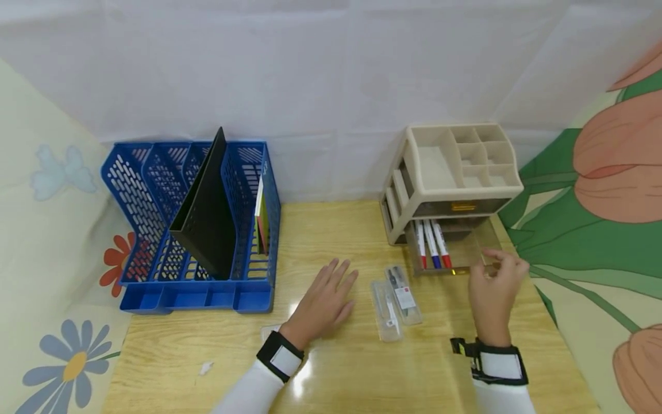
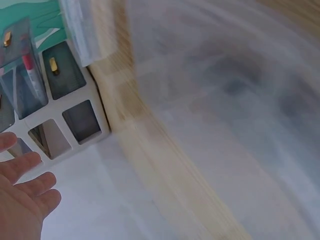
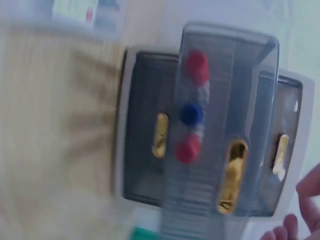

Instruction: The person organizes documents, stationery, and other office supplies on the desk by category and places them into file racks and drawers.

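Note:
My left hand (image 1: 323, 302) is over the table with its fingers apart and nothing in them. My right hand (image 1: 497, 287) is above the front right corner of a pulled-out clear drawer (image 1: 465, 253), its fingers loosely bent and holding nothing. Three white markers (image 1: 428, 241), two with red ends and one with blue, lie side by side in the drawer's left part. The drawer belongs to a beige desktop organizer (image 1: 421, 172). Between the hands lie two clear plastic cases, one with a white label (image 1: 405, 298) and the other (image 1: 380, 305) nearer my left hand.
A blue file rack (image 1: 193, 287) stands at the left, holding a black folder (image 1: 212, 224) and thin books (image 1: 261, 221). Another clear case (image 1: 269, 332) shows partly beside my left wrist. A small white scrap (image 1: 206, 368) lies at the table's front left.

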### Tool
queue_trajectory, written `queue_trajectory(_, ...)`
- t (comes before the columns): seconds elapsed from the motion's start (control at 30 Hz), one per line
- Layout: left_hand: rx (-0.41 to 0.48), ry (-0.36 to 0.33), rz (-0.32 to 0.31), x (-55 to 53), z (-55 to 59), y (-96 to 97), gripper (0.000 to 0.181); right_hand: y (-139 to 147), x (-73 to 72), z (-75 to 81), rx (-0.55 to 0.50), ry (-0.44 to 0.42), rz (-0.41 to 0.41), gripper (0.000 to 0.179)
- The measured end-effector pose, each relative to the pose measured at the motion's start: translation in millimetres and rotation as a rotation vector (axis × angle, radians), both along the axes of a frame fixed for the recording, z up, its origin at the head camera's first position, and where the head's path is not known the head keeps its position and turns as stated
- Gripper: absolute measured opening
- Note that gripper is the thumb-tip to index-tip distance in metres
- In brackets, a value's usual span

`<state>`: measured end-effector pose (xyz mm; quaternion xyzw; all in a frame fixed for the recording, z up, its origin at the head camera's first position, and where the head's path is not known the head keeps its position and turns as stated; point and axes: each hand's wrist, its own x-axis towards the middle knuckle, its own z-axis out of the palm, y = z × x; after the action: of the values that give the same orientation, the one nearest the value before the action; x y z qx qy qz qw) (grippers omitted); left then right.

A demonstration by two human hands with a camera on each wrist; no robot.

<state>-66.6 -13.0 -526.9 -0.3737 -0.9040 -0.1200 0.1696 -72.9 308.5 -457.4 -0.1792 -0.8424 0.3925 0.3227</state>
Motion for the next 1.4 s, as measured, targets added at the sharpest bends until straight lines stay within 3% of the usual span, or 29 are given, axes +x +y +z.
queue_trajectory(0.13, 0.038, -0.041, -0.001, -1.7, -0.4, 12.0, 0.059, -8, 8.0, -15.1, -0.191, 0.022, -0.102, 0.020)
queue_trajectory(0.33, 0.074, -0.084, -0.002, -1.0, -0.6, 26.5, 0.060, -11, 11.5, -25.0, -0.432, 0.006, -0.107, 0.028)
queue_trajectory(0.4, 0.078, -0.073, 0.000, -1.1, 0.3, 29.1, 0.060, -10, 11.6, -24.1, -0.579, 0.032, -0.084, 0.028)
queue_trajectory(0.57, 0.071, -0.064, -0.009, -2.3, 4.8, 34.3, 0.058, -9, 11.0, -20.3, -1.074, 0.113, -0.002, 0.023)
queue_trajectory(0.67, 0.065, -0.062, -0.014, -2.9, 7.3, 37.2, 0.058, -7, 9.4, -19.8, -1.235, 0.095, 0.059, 0.024)
queue_trajectory(0.8, 0.094, -0.050, -0.029, -2.3, 8.3, 40.6, 0.058, -5, 7.6, -20.7, -1.328, 0.065, 0.126, 0.026)
queue_trajectory(1.07, 0.092, -0.051, -0.030, -0.1, 8.3, 42.7, 0.059, 0, 3.2, -24.6, -1.492, 0.171, 0.173, 0.019)
queue_trajectory(1.27, 0.092, -0.048, -0.044, 0.3, 6.1, 40.9, 0.059, 3, -6.2, -20.7, -1.514, 0.216, 0.228, 0.012)
queue_trajectory(1.4, 0.068, -0.033, -0.050, 1.7, 5.4, 38.8, 0.057, 6, -15.3, -17.7, -1.477, 0.199, 0.266, 0.010)
